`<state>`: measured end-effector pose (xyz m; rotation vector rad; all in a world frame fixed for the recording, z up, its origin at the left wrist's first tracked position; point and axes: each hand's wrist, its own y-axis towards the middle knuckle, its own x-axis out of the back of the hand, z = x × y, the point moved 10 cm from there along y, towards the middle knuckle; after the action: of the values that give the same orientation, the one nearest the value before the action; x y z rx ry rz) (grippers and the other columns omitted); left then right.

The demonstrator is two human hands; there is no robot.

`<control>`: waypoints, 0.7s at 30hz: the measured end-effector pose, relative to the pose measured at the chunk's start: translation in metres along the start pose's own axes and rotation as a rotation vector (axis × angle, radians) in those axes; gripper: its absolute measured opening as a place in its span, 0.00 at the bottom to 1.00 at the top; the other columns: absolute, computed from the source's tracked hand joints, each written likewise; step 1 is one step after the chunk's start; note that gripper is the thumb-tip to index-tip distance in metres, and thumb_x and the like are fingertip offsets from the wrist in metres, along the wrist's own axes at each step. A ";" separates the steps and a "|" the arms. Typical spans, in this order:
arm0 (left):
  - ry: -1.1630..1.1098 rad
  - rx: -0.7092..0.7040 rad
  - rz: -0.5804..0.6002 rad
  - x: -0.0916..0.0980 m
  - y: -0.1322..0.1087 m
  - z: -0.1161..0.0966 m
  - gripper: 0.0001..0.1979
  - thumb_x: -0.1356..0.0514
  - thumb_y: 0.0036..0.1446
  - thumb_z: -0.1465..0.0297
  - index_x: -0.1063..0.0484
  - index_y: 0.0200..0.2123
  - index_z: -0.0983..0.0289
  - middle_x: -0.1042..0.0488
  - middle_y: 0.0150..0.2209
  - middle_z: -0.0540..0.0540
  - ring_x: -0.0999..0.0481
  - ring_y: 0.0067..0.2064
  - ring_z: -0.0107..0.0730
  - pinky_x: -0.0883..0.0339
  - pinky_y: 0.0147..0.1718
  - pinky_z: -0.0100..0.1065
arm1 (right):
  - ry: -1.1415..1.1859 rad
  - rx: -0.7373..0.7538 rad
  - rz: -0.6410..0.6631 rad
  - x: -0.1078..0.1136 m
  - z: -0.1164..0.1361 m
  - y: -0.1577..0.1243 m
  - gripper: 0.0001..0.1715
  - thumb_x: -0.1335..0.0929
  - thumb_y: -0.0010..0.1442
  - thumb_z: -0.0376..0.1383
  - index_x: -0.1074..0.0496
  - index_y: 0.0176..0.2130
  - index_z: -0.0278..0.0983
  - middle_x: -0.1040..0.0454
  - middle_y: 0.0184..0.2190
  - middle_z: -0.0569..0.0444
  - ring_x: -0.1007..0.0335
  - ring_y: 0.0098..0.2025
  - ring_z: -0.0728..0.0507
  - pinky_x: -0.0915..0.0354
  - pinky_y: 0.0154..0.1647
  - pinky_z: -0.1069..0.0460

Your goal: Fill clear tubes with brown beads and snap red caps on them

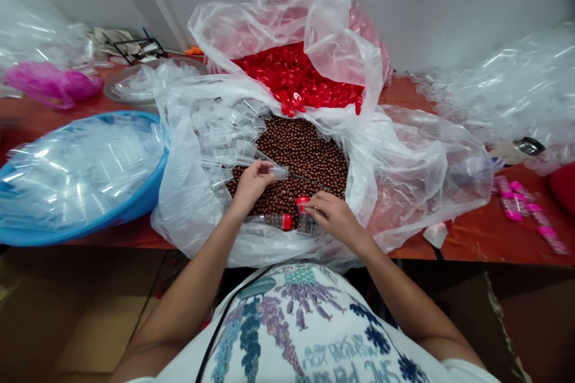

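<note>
My left hand (pixel 254 184) pinches a small clear plastic tube (pixel 280 173) between thumb and fingers, above the brown beads (pixel 296 143). My right hand (pixel 335 215) has its fingers closed together beside a tube with a red cap (pixel 302 201). Whatever sits between those fingertips, if anything, is too small to make out. Left of it, another filled tube with a red cap (pixel 286 221) lies on its side at the near edge of the beads. Several empty clear tubes (pixel 233 125) are heaped left of the beads, inside the white plastic bag (pixel 179 191).
Behind the beads stands an open bag of red caps (pixel 291 72). A blue basin (pixel 155 191) full of clear pieces is at left. On the right are pink-and-clear tubes (pixel 516 200), a clear plastic bag (pixel 431 161) and a pile of clear tubes (pixel 516 84). The red tabletop's front edge (pixel 471 254) runs near my body.
</note>
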<state>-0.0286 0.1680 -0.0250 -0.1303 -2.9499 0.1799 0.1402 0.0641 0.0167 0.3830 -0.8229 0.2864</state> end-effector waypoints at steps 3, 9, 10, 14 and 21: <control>0.290 -0.135 -0.147 0.018 0.015 -0.019 0.13 0.41 0.46 0.69 0.29 0.38 0.65 0.28 0.30 0.52 0.29 0.32 0.32 0.35 0.37 0.35 | 0.002 -0.005 0.023 -0.005 -0.002 0.000 0.10 0.37 0.63 0.35 0.27 0.42 0.40 0.29 0.36 0.53 0.33 0.40 0.46 0.36 0.43 0.51; 0.287 -0.013 -0.073 -0.007 0.059 0.001 0.08 0.35 0.40 0.71 0.28 0.28 0.66 0.30 0.22 0.51 0.31 0.24 0.30 0.36 0.29 0.33 | 0.027 -0.007 0.021 -0.011 -0.006 -0.005 0.11 0.37 0.63 0.34 0.28 0.42 0.41 0.29 0.38 0.53 0.33 0.41 0.46 0.35 0.44 0.50; 0.213 0.042 -0.038 -0.017 0.065 0.010 0.08 0.34 0.38 0.73 0.28 0.27 0.66 0.31 0.21 0.50 0.32 0.23 0.29 0.37 0.28 0.32 | 0.035 -0.009 0.018 -0.011 -0.008 -0.006 0.11 0.37 0.63 0.33 0.28 0.43 0.41 0.29 0.38 0.53 0.34 0.41 0.46 0.35 0.44 0.50; -0.010 0.193 0.063 -0.053 0.077 0.030 0.11 0.31 0.32 0.76 0.28 0.24 0.67 0.31 0.19 0.50 0.32 0.21 0.28 0.35 0.24 0.31 | 0.063 -0.024 -0.023 -0.002 -0.019 -0.009 0.12 0.38 0.63 0.32 0.28 0.44 0.42 0.28 0.39 0.52 0.34 0.42 0.45 0.35 0.45 0.48; -0.244 0.253 0.193 -0.085 0.071 0.037 0.15 0.31 0.35 0.74 0.26 0.31 0.69 0.26 0.26 0.54 0.27 0.27 0.30 0.28 0.29 0.34 | 0.132 -0.084 -0.223 0.047 -0.047 0.003 0.17 0.41 0.63 0.30 0.30 0.47 0.42 0.30 0.42 0.50 0.33 0.47 0.45 0.36 0.50 0.46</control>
<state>0.0532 0.2252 -0.0849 -0.3828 -3.1168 0.6353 0.2006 0.0926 0.0239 0.3691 -0.6540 0.0681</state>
